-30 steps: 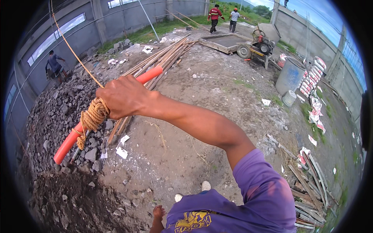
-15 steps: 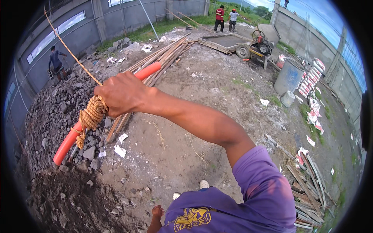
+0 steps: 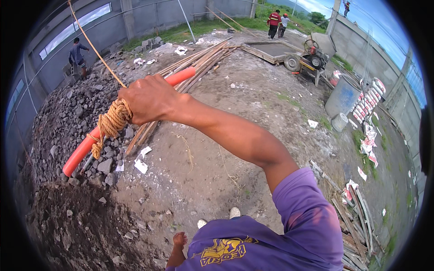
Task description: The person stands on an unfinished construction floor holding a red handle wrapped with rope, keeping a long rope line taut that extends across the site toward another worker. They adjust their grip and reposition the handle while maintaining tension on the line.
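Observation:
My right hand (image 3: 149, 100) is stretched out ahead and shut around an orange plastic pipe (image 3: 81, 151). The pipe slants from lower left to upper right, its far end (image 3: 183, 75) showing past my knuckles. A tan rope (image 3: 113, 119) is wound in several turns around the pipe just left of my hand, and one strand (image 3: 92, 47) runs up and away to the upper left. My left hand (image 3: 179, 239) hangs low beside my purple shirt, small in view, its fingers hard to read.
Far below are a grey rubble pile (image 3: 68, 113), long timber poles (image 3: 199, 58), a cement mixer (image 3: 307, 58), a blue drum (image 3: 343, 95), stacked sacks (image 3: 368, 97) and scrap planks (image 3: 357, 217). One person (image 3: 77, 54) stands by the grey wall; two others (image 3: 278, 22) stand far off.
My right hand with the pipe and rope has risen slightly. The person by the wall has shifted a little.

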`<control>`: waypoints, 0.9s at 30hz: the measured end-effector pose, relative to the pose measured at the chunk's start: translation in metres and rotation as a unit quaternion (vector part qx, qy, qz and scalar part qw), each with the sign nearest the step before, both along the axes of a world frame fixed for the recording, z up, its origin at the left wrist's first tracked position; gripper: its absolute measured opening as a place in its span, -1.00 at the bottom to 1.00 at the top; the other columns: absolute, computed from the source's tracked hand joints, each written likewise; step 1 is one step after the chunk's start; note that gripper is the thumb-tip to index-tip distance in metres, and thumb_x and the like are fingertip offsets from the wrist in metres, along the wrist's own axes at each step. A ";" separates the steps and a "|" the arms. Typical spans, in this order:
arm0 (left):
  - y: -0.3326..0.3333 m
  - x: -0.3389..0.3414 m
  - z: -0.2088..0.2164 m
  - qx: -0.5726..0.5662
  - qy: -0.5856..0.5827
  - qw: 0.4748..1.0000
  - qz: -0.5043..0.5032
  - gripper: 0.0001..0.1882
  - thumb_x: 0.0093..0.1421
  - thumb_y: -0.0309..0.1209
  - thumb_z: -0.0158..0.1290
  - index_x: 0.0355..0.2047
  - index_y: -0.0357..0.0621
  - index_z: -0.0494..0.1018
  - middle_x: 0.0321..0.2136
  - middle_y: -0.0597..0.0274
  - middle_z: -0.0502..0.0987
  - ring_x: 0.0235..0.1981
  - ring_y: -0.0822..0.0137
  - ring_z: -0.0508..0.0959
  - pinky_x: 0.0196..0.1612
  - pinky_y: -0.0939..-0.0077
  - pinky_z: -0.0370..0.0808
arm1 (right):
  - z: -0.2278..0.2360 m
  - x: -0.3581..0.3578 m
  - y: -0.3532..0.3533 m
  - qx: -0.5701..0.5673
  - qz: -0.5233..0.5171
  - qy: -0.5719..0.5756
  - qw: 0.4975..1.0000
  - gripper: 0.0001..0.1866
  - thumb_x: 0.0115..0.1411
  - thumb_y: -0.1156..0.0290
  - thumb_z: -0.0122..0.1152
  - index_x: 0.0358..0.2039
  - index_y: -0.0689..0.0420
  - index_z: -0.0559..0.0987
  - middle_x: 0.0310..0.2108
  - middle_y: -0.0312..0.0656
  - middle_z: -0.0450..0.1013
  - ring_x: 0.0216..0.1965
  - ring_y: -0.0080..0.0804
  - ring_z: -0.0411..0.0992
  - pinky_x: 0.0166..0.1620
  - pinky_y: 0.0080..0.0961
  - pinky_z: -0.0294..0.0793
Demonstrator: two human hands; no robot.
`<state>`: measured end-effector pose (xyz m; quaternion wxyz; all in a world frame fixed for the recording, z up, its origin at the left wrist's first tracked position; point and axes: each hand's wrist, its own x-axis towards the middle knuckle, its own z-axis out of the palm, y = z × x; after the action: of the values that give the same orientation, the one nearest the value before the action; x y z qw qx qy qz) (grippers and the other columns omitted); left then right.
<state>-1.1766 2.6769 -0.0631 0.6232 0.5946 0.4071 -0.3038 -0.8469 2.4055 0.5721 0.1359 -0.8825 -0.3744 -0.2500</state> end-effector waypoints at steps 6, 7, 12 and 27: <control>-0.001 -0.011 -0.002 0.017 0.019 1.000 -0.002 -0.75 0.29 -0.24 0.21 -0.07 0.01 0.55 -0.41 0.21 0.59 -0.60 0.28 0.54 -0.57 0.33 0.42 | -0.005 0.002 0.002 -0.002 -0.006 -0.019 1.000 -0.67 -0.02 0.20 0.41 -0.27 0.09 0.66 -0.38 0.00 0.66 -0.31 0.12 0.66 -0.25 0.06 0.62; -0.001 -0.014 -0.003 0.041 0.045 0.998 -0.009 -0.75 0.29 -0.24 0.20 -0.07 0.01 0.55 -0.41 0.21 0.60 -0.60 0.28 0.54 -0.57 0.32 0.43 | -0.006 0.003 0.002 0.000 -0.006 -0.022 1.000 -0.67 -0.02 0.20 0.40 -0.26 0.09 0.66 -0.38 0.00 0.66 -0.31 0.12 0.66 -0.25 0.06 0.62; -0.001 -0.031 -0.007 0.030 -0.186 0.979 -0.080 -0.73 0.30 -0.25 0.19 -0.03 0.00 0.58 -0.39 0.19 0.62 -0.56 0.27 0.55 -0.57 0.31 0.41 | -0.009 0.006 0.002 0.002 -0.005 -0.013 1.000 -0.67 -0.02 0.22 0.39 -0.25 0.10 0.67 -0.38 0.01 0.66 -0.31 0.14 0.66 -0.27 0.07 0.61; -0.013 -0.024 -0.012 0.092 -0.214 0.953 -0.191 -0.69 0.31 -0.25 0.16 0.01 -0.05 0.59 -0.34 0.13 0.64 -0.51 0.29 0.56 -0.52 0.35 0.41 | -0.012 0.007 -0.006 0.005 0.018 -0.019 1.000 -0.74 -0.06 0.30 0.35 -0.35 0.15 0.67 -0.45 0.09 0.64 -0.33 0.18 0.67 -0.25 0.07 0.58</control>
<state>-1.2003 2.6642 -0.0749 0.5688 0.7670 0.1688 -0.2442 -0.8400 2.3993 0.5599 0.1380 -0.8699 -0.3918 -0.2662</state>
